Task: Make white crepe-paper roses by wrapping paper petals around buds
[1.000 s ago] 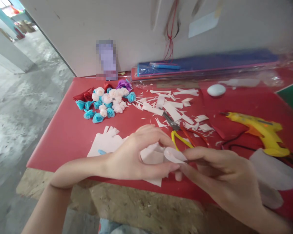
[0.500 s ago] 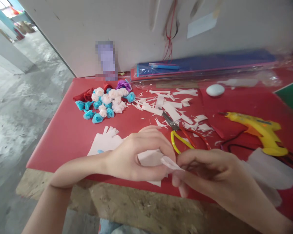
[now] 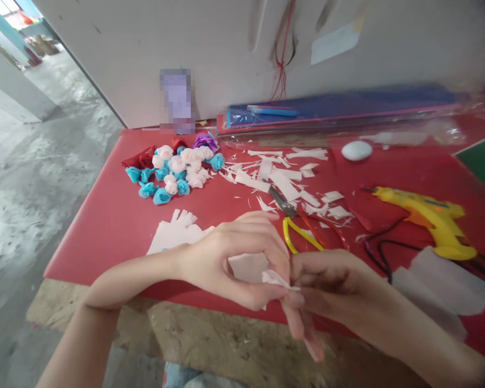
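Observation:
My left hand is closed, its thumb and forefinger pinching a small folded piece of thin white paper. From the other side, my right hand grips the same piece between thumb and fingers, and its lower fingers reach down past the table edge. The fingertips of both hands meet and partly hide the paper. Beneath my left hand lie white paper sheets, one with a fringed edge. Just beyond my hands, pliers with one yellow and one red handle rest among white paper scraps.
Blue, pale pink, red and purple paper flowers cluster at the back left of the red table. To the right are a yellow glue gun with a dark cord, a white egg-shaped object and translucent sheets. Plastic-wrapped rolls line the wall.
The paper piece has shifted slightly down and left and looks more bunched. My right hand has moved a little left, and fingers now extend further down below the pinch.

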`<state>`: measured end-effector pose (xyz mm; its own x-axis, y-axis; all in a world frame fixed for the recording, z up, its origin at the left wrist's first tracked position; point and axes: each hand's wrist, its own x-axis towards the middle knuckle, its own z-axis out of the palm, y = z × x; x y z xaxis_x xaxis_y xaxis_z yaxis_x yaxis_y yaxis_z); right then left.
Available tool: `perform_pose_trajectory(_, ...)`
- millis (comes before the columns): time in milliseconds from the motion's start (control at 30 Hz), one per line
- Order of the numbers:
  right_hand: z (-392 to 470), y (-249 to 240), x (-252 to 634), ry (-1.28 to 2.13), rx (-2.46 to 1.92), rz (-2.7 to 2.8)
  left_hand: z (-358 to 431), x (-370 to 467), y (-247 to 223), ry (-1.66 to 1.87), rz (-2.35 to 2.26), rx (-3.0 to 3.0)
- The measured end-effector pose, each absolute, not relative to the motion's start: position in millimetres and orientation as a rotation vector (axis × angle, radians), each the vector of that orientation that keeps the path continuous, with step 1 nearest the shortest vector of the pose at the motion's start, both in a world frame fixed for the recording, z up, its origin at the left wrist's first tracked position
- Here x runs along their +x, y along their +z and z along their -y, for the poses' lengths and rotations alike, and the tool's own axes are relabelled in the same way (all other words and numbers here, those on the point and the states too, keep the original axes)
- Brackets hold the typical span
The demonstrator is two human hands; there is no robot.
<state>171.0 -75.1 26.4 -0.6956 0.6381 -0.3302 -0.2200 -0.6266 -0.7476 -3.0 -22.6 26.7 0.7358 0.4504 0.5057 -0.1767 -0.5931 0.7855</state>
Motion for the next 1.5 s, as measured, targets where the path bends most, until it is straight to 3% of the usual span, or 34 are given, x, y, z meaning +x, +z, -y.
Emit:
perform_pose_trajectory(1033,75,18,164,2.4,-0.679,0.817,25,0,16,0.903,-0.203,1.832)
perform_pose_trajectory(1133,77,22,164,2.091,-0.819,1.173,25,-1,13,0.936,-0.196,1.857)
perform_pose_trajectory(1267,84,30,163,1.361,-1.034,1.733,25,-1,11,0.965,-0.196,1.886)
perform_pose_trajectory(1500,98,22,163,0.457,-1.154,2.025,31,5,13,1.086,-0.361,1.861)
